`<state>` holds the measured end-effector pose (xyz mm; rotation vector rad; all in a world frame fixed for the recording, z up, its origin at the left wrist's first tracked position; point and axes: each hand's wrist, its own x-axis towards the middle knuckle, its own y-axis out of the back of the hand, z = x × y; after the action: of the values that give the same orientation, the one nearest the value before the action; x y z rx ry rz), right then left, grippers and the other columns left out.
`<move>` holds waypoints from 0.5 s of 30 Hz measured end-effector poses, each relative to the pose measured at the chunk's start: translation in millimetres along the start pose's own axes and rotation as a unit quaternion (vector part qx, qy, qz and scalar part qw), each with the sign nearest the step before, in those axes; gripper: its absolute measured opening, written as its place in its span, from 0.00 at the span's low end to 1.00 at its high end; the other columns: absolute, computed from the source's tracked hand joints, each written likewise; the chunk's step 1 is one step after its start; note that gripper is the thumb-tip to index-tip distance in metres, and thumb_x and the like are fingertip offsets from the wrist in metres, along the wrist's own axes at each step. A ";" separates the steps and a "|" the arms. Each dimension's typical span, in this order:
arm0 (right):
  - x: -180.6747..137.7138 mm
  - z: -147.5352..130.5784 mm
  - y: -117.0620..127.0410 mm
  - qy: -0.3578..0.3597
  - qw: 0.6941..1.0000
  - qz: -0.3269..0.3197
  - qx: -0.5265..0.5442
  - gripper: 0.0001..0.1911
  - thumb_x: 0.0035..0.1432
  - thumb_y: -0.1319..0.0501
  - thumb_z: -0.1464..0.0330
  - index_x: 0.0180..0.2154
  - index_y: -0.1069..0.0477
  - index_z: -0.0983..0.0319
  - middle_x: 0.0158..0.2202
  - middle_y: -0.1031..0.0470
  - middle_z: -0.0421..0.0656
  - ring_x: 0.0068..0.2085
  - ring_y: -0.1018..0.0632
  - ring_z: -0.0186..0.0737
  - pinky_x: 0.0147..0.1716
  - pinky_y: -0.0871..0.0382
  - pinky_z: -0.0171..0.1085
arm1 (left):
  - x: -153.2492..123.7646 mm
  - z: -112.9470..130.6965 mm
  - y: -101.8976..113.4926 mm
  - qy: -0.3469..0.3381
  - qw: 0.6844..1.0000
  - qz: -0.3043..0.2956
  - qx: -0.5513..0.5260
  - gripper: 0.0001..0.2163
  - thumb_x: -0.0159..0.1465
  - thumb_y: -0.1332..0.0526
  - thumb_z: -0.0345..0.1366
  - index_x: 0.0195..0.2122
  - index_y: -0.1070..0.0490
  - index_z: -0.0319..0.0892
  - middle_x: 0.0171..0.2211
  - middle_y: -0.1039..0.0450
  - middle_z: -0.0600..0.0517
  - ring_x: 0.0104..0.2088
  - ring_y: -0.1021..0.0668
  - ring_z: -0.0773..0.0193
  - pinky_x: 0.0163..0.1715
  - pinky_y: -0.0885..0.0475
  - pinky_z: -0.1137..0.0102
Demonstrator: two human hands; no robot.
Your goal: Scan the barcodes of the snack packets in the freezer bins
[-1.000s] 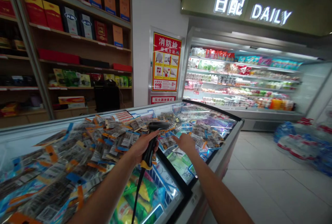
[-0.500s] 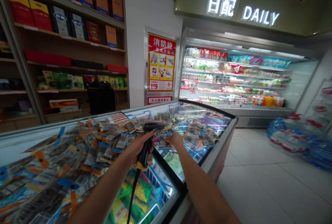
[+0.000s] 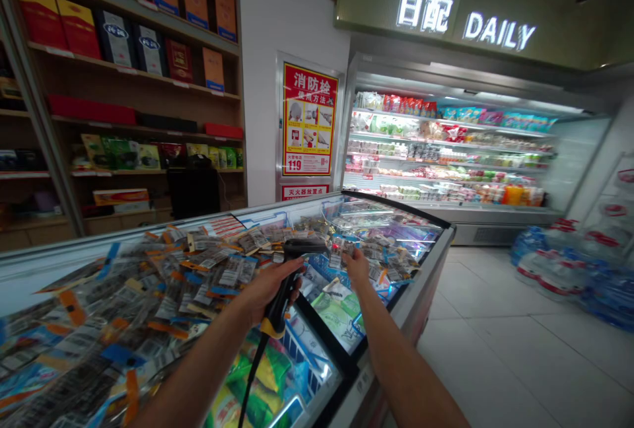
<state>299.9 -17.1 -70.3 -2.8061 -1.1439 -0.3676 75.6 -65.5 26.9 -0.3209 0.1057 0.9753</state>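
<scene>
My left hand [image 3: 265,289] is wrapped round the grip of a black and yellow barcode scanner [image 3: 283,292], whose head points to the right. From its base a black cable runs down toward the bottom of the view. Just beyond the head, my right hand [image 3: 358,269] pinches a small clear packet [image 3: 337,255] by its right side. A red light spot shows on that packet. Both hands are above a chest freezer's glass top, where many similar packets with barcode labels [image 3: 232,273] lie in a heap on the left.
The freezer's edge [image 3: 421,269] runs along the right, with tiled floor [image 3: 485,302] beyond. Bagged goods [image 3: 262,375] show through the glass. Bottled water packs [image 3: 555,263] stand at the right. Behind are a lit refrigerated display [image 3: 446,150] and a shelf of boxes [image 3: 133,71].
My right hand has lifted a packet and moved right and slightly up. The scanner in my left hand has shifted a little to the right, and a red spot now shows on the packet.
</scene>
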 end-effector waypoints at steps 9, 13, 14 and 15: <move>3.3 2.1 3.3 0.020 0.996 0.007 -0.089 0.13 0.43 0.47 0.68 0.33 0.32 0.65 0.28 0.26 0.42 0.28 0.28 0.35 0.25 0.38 0.31 | -0.4 0.6 0.9 0.004 1.000 0.010 0.007 0.17 0.45 0.38 0.48 0.28 0.35 0.39 0.19 0.33 0.55 0.16 0.32 0.73 0.14 0.40 0.78; 14.4 0.6 21.5 0.020 0.979 0.012 -0.201 0.07 0.42 0.45 0.69 0.26 0.31 0.64 0.22 0.28 0.42 0.27 0.28 0.38 0.25 0.40 0.32 | 0.1 3.4 3.6 -0.009 0.999 0.039 0.005 0.17 0.46 0.39 0.48 0.25 0.36 0.38 0.18 0.34 0.54 0.15 0.33 0.73 0.14 0.40 0.78; 18.5 -0.1 27.6 0.021 0.973 0.012 -0.230 0.06 0.42 0.44 0.70 0.24 0.31 0.64 0.21 0.28 0.42 0.28 0.28 0.38 0.26 0.40 0.32 | 0.5 3.8 4.7 -0.012 0.999 0.043 0.003 0.17 0.46 0.39 0.48 0.25 0.36 0.38 0.18 0.34 0.54 0.15 0.33 0.73 0.14 0.39 0.78; 23.0 -0.8 33.7 0.022 0.966 0.011 -0.258 0.05 0.42 0.44 0.70 0.24 0.31 0.64 0.21 0.28 0.42 0.29 0.28 0.39 0.27 0.40 0.32 | 0.8 4.2 5.6 -0.015 0.999 0.046 0.002 0.17 0.46 0.39 0.48 0.25 0.36 0.38 0.18 0.34 0.54 0.15 0.33 0.72 0.14 0.39 0.77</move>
<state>339.1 -25.8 -63.4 -3.2161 -1.1404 -0.8305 71.2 -60.7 29.4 -0.3002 0.0955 1.0715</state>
